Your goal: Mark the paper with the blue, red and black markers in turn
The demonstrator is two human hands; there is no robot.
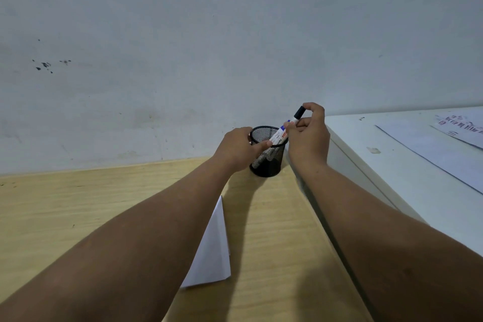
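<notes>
A black mesh pen holder (266, 162) stands on the wooden table (65, 206) near the wall. Over its rim, tilted, is a white marker (281, 134) with a black cap. My right hand (309, 138) grips it near the capped upper end, fingertips on the cap. My left hand (239, 148) rests against the holder's left rim, and its finger touches the marker's lower end. A white sheet of paper (214, 251) lies on the table between my forearms, partly hidden by my left arm. No other markers are visible.
A raised white surface (386, 165) adjoins the table on the right, carrying a large sheet (431, 149) and a paper with red and black marks (462, 125). A pale wall (209, 47) rises right behind the holder.
</notes>
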